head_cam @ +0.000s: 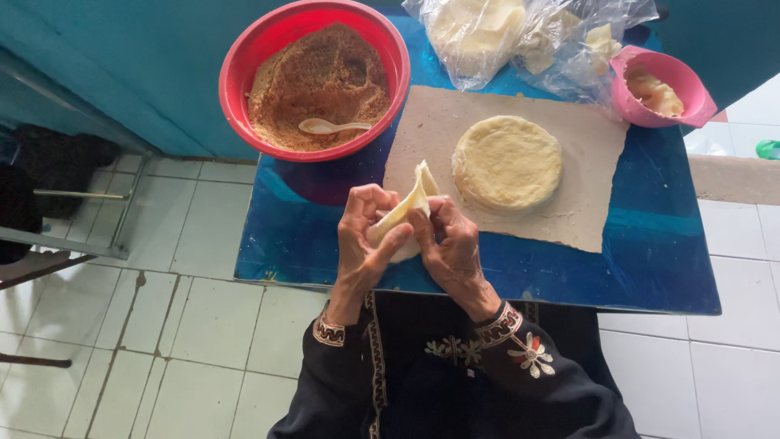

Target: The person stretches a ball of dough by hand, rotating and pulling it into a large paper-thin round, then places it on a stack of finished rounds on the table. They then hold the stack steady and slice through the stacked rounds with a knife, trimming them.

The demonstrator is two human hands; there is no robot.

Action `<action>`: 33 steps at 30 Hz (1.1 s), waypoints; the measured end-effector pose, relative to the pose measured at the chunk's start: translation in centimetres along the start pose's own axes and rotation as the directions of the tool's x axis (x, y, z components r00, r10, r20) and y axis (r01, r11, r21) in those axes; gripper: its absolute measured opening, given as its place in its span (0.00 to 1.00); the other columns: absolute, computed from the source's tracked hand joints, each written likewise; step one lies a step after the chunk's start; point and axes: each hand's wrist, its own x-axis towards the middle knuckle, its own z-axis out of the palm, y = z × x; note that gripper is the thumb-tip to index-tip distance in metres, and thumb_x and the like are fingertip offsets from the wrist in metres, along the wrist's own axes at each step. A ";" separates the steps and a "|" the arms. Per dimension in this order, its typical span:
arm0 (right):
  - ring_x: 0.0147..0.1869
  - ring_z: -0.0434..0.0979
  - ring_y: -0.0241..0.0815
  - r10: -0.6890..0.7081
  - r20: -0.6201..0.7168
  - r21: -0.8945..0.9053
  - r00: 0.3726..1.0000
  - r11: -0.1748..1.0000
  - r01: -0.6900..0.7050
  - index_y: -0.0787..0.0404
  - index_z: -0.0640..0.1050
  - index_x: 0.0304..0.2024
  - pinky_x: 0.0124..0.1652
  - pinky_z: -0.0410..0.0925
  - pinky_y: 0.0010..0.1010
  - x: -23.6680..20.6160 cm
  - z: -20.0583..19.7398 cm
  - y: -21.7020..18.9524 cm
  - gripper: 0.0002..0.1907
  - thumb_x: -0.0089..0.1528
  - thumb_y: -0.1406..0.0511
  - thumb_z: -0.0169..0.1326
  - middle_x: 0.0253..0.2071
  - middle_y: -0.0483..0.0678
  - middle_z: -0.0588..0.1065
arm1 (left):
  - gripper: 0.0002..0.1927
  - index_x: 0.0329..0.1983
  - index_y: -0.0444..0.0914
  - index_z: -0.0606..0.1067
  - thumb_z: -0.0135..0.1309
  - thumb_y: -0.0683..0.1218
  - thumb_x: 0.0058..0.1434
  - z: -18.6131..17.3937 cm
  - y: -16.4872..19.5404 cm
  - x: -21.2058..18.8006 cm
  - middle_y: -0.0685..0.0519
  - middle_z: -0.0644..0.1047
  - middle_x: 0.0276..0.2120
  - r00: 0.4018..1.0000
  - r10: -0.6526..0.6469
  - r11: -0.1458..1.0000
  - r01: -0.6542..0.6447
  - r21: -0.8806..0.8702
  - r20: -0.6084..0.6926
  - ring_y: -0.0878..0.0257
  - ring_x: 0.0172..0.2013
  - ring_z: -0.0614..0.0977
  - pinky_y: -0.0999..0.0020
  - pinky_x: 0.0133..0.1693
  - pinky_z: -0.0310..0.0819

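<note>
The folded pastry sheet [404, 213] stands between my hands above the blue table [650, 268], long axis tilted up toward the stack of rounds [507, 162]. My left hand [364, 236] and right hand [452, 240] both pinch it equally close.

Looks like a home or small food-prep spot, not a pro kitchen: low blue tabletop [650, 268] against a teal wall [122, 65], white tiled floor [203, 341], red plastic bowl [244, 57] of brown crumb filling with spoon [329, 126], stacked dough rounds [508, 161] on brown paper [593, 195], bagged wrappers [504, 32]
</note>
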 end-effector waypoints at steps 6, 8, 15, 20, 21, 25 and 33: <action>0.33 0.71 0.25 0.013 -0.037 0.053 0.999 0.999 -0.011 0.65 0.75 0.45 0.33 0.68 0.19 -0.4 -0.1 -0.2 0.05 0.71 0.68 0.56 0.32 0.40 0.77 | 0.10 0.47 0.35 0.77 0.56 0.47 0.70 0.5 -0.2 0.1 0.55 0.80 0.34 0.950 -0.106 0.941 0.191 0.278 -0.294 0.72 0.36 0.79 0.74 0.37 0.77; 0.33 0.68 0.26 0.059 -0.041 0.070 0.997 0.996 -0.056 0.66 0.74 0.45 0.33 0.65 0.20 -0.2 -0.1 -0.4 0.06 0.71 0.68 0.57 0.31 0.41 0.73 | 0.10 0.48 0.35 0.76 0.55 0.47 0.72 0.4 -0.5 0.1 0.55 0.79 0.36 0.951 -0.060 0.964 0.134 0.228 -0.304 0.72 0.38 0.78 0.74 0.39 0.77; 0.43 0.78 0.26 0.173 -0.002 0.336 0.985 0.928 -0.162 0.65 0.73 0.50 0.43 0.74 0.18 0.3 -0.5 -0.8 0.13 0.65 0.67 0.56 0.42 0.40 0.78 | 0.12 0.48 0.35 0.76 0.54 0.49 0.71 0.0 -0.9 -0.4 0.53 0.81 0.38 0.992 0.013 0.933 0.033 0.357 -0.127 0.70 0.38 0.82 0.73 0.40 0.78; 0.39 0.77 0.29 0.156 -0.035 0.237 0.987 0.961 -0.144 0.66 0.73 0.46 0.41 0.73 0.20 -0.2 -0.2 0.2 0.09 0.68 0.69 0.59 0.37 0.43 0.77 | 0.10 0.46 0.35 0.75 0.55 0.47 0.71 -0.1 -0.8 -0.3 0.54 0.79 0.38 0.930 -0.078 0.980 0.138 0.144 -0.360 0.71 0.38 0.78 0.74 0.42 0.76; 0.39 0.78 0.29 0.145 -0.032 0.229 0.989 0.964 -0.135 0.65 0.73 0.46 0.41 0.74 0.20 -0.3 -0.1 0.4 0.08 0.67 0.69 0.59 0.37 0.43 0.77 | 0.09 0.46 0.35 0.75 0.55 0.46 0.71 -0.1 -0.8 -0.1 0.54 0.79 0.38 0.909 -0.100 0.988 0.138 0.067 -0.404 0.71 0.39 0.78 0.75 0.42 0.76; 0.43 0.79 0.28 0.008 0.053 0.179 0.999 0.984 -0.018 0.65 0.72 0.45 0.44 0.75 0.20 -0.6 -0.1 0.5 0.08 0.67 0.71 0.58 0.39 0.41 0.76 | 0.16 0.49 0.34 0.72 0.63 0.44 0.62 0.0 -0.2 0.1 0.54 0.78 0.38 0.984 0.016 0.977 0.023 0.214 -0.178 0.71 0.38 0.79 0.74 0.40 0.77; 0.43 0.74 0.27 0.126 0.102 0.426 0.987 0.891 -0.157 0.64 0.72 0.52 0.46 0.70 0.19 -0.1 -0.9 -1.2 0.12 0.67 0.69 0.57 0.42 0.41 0.75 | 0.11 0.47 0.35 0.77 0.61 0.45 0.67 0.5 0.1 -0.2 0.54 0.82 0.34 0.949 0.021 0.935 0.093 0.342 -0.315 0.72 0.34 0.80 0.75 0.36 0.77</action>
